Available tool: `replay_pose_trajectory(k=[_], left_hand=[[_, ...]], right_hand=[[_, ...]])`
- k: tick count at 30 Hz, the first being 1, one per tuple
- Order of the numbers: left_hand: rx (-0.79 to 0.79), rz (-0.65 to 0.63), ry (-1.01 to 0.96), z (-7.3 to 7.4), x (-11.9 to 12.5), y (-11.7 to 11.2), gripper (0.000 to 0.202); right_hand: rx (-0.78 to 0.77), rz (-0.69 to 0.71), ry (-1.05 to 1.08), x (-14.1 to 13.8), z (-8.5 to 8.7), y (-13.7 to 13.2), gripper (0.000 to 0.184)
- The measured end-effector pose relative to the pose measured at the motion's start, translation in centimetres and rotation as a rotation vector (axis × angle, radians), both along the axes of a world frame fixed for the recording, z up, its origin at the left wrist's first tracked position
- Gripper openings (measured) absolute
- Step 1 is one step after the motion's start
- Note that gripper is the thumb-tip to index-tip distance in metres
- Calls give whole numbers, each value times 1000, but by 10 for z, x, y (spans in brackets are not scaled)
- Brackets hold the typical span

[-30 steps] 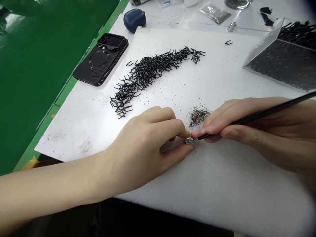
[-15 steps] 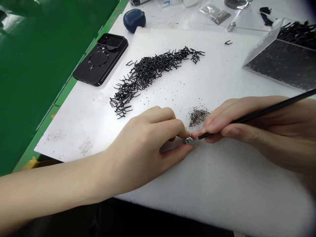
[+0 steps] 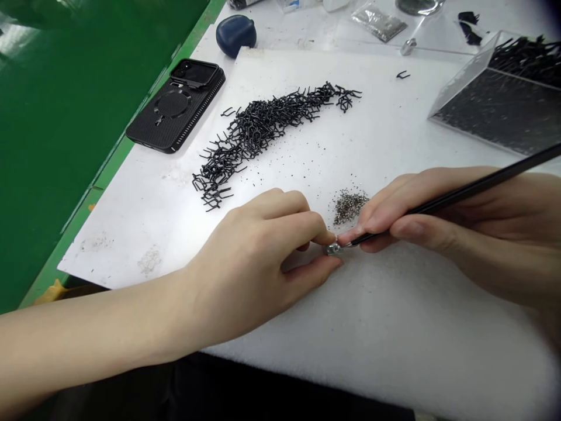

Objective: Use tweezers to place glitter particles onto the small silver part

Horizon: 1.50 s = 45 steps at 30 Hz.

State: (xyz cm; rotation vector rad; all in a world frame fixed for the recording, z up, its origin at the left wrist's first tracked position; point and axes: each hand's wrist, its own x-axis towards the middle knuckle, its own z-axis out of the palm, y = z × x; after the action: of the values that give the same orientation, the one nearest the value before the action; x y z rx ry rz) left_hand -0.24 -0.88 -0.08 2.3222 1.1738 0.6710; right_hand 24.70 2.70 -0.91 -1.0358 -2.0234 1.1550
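Foam sheeting [image 3: 394, 327], white and faintly grainy, covers the bench, with a glossy green surface [image 3: 52, 146] at upper left and a ribbed black phone [image 3: 175, 105] at the sheet's left edge. Angular black clips [image 3: 263, 126] lie heaped at upper centre, a clear box [image 3: 495, 99] stands at upper right, and glittering metal grains [image 3: 348, 204] mound at centre. Just below them the left hand [image 3: 258, 263] pinches a tiny silvery part [image 3: 333, 249] against the foam, while the right hand [image 3: 460, 228] has its fingers pressed around a slender black rod [image 3: 482, 186] touching it.

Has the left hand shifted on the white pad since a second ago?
No. The left hand keeps its spot beside the small grey pile; the whole view slid slightly left together.
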Motion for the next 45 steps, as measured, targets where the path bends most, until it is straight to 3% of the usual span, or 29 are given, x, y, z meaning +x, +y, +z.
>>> replay_pose_trajectory(k=[24,45], left_hand=[[-11,8,18,2,1,1,8],[42,-22,-20,-5,-2,3,7]], right_hand=[[10,33,18,0,-1,-1,15],[16,61,5,-2,2,1,16]])
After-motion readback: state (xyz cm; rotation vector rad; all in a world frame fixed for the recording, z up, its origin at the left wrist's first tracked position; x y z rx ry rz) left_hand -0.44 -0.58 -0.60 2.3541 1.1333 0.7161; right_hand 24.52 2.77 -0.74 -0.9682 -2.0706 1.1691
